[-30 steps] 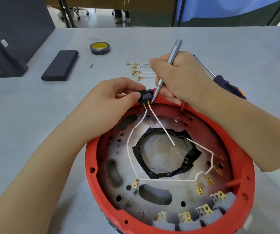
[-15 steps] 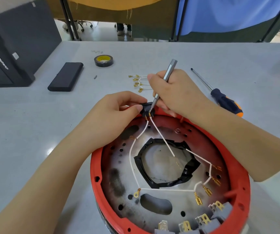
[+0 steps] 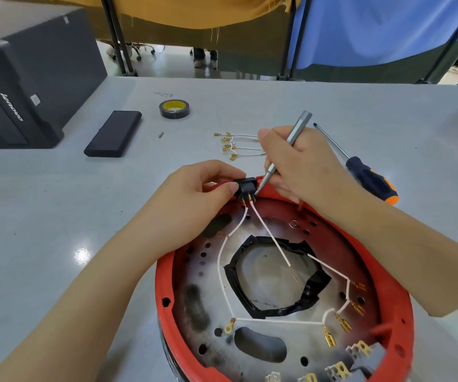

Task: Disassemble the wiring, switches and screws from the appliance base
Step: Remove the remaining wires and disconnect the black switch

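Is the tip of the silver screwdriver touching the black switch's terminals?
Touching: in the head view the silver screwdriver tip meets the black switch at its rightmost terminal.

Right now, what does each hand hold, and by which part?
The left hand pinches the black switch by its body, above the terminals. The right hand grips the silver screwdriver around mid-shaft, tip at the switch terminals.

A tape roll [image 3: 174, 108] and a black case [image 3: 113, 134] are set on the grey table [image 3: 43, 194], well apart from a dark Lenovo box [image 3: 24, 78] at the left edge. Yellow [image 3: 194, 9] and blue [image 3: 374, 26] cloths are hung behind.
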A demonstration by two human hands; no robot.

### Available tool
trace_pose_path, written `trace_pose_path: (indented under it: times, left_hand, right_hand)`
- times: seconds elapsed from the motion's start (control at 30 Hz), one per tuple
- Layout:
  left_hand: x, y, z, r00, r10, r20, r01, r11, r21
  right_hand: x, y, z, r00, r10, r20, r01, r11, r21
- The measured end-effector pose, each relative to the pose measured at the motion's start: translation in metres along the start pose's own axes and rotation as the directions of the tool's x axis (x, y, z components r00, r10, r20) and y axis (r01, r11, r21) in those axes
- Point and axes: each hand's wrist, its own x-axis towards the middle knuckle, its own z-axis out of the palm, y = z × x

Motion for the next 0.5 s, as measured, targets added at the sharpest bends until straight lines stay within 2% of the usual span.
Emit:
trace_pose_path:
  times: [0.1,0.17,0.33,0.5]
  left_hand:
    - [-0.0011,0.001,0.0005,1.0,0.004,-0.001,-0.004,1.0,0.016]
    - [-0.0015,0.0015,0.0003,1.0,-0.001,0.001,0.001,1.0,0.018]
    - [-0.0013,0.0011,-0.001,1.0,-0.008,0.007,0.008,1.0,0.006]
    - [-0.0007,0.0008,-0.0005,1.0,-0.01,0.004,0.01,1.0,0.03]
  right_hand:
    - [-0.0012,0.0013,0.0021,0.996,-0.083,-0.006,0.08,0.972,-0.22]
    - [-0.0026,0.0017,0.0021,0.992,-0.127,-0.006,0.12,0.947,-0.297]
    - [-0.0051,0.0046,0.001,0.992,-0.125,-0.026,0.111,0.942,-0.318]
    - [-0.0061,0.0058,-0.0057,1.0,-0.001,0.012,0.004,0.964,-0.265]
